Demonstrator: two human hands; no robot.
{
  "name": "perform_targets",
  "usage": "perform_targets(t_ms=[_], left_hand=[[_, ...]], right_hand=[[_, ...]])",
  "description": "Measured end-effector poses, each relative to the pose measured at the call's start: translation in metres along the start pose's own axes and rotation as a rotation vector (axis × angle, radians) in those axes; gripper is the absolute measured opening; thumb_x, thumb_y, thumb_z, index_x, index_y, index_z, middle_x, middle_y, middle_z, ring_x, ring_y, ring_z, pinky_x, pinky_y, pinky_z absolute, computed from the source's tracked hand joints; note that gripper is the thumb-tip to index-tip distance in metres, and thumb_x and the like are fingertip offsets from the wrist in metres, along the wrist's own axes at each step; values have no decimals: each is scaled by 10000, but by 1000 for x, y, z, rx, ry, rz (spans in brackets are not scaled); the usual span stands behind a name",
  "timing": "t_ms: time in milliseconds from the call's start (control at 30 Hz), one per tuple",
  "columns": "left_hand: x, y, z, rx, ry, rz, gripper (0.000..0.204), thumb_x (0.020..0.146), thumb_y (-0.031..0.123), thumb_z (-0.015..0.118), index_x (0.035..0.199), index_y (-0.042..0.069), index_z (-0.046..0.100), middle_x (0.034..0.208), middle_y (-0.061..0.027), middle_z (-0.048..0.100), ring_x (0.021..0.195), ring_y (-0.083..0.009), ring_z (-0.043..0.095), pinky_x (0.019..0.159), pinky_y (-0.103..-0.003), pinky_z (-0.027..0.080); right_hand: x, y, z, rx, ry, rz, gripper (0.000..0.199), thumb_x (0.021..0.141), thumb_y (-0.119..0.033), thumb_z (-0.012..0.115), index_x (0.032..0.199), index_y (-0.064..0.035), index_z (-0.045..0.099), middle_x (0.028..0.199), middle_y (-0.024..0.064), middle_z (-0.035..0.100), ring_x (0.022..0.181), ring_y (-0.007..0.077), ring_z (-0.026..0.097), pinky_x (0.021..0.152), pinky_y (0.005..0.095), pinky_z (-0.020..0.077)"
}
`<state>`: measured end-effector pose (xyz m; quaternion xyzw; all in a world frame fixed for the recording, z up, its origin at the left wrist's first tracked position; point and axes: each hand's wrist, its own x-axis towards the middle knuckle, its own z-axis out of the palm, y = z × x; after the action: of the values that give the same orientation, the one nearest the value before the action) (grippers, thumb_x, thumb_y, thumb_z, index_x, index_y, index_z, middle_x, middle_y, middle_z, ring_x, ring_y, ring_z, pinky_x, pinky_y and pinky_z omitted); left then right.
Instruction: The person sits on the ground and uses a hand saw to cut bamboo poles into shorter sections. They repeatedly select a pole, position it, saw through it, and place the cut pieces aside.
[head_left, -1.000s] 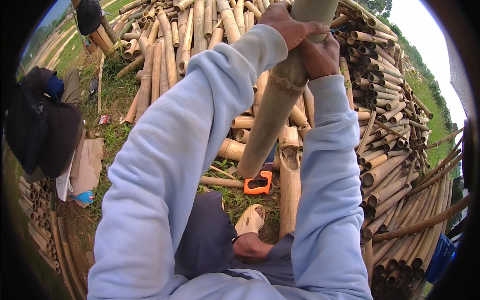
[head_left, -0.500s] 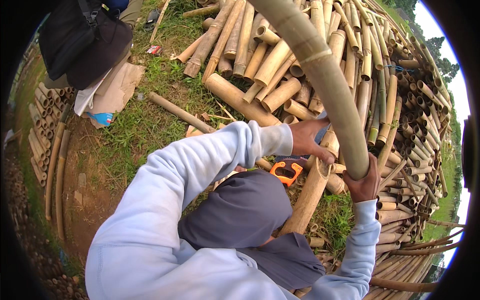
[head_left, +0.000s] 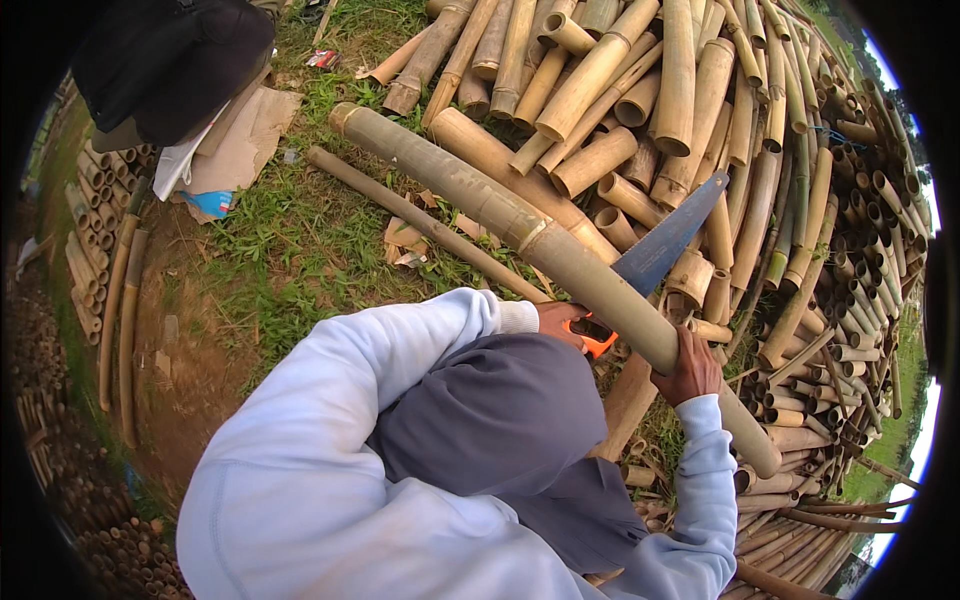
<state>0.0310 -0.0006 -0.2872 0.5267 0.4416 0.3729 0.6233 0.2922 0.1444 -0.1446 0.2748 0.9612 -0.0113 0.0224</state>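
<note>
Plainly a long item: bamboo pole (head_left: 560, 255), thick-walled culm, pale tan-green with mottled patches, one raised node ring near mid-length and an open cut end at upper left. It lies slantwise across the view, from above the grass (head_left: 290, 240) at upper left down to the lower right, held clear of the ground.

Handling, by judgement: stiff, not bendable by hand, moderately heavy for its length and likely to swing at the free end; the skin looks smooth and could slide in a palm. Best held close to a node, where the ridge checks slipping, and near the balance point.

Right hand (head_left: 690, 368): grip closed from below around the pole, fingers wrapped over it, just below the node.

Left hand (head_left: 562, 322): grip closed on the orange handle of a handsaw (head_left: 655, 255), whose grey-blue toothed blade runs up and right behind the pole.

Surroundings: large stack of cut bamboo lengths (head_left: 740, 140) behind and to the right; a thinner pole (head_left: 420, 222) on the grass; dark bag (head_left: 175, 60) on cardboard sheets (head_left: 245, 140) at upper left.
</note>
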Motion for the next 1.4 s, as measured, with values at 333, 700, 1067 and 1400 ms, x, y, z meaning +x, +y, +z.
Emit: perform_targets(t_ms=[333,700,1067,1400], left_hand=[[-81,-75,-39,1179,559,-155,610,834,273,704,1356,-6,557,1289,-191,605,1244,-358,545,1121,-449,391],[-91,-110,-58,1303,569,-220,594,813,212,665,1368,32,556,1313,-184,587,1292,-348,514,1135,-499,365],[-57,-75,-97,1276,212,-626,465,958,156,529,1416,74,528,1448,-197,557,1343,-354,536,1115,-499,437],[-65,-84,-108,1457,210,-265,367,944,142,529,1279,41,641,1278,-237,656,1235,-394,614,1063,-504,483]], right_hand=[[6,14,59,-38,21,-91,771,649,-249,879,1309,-55,531,1062,113,616,1053,316,624,875,437,504],[0,-15,41,-107,-5,71,1000,654,-468,873,1489,-130,438,1270,104,577,1219,275,563,1099,506,356],[-5,-29,53,3,132,54,927,734,-275,865,1531,-110,423,1388,158,544,1310,347,520,1160,535,332],[11,-125,91,367,186,-212,633,802,-129,796,1390,-59,573,1362,167,588,1231,377,591,1043,482,485]])
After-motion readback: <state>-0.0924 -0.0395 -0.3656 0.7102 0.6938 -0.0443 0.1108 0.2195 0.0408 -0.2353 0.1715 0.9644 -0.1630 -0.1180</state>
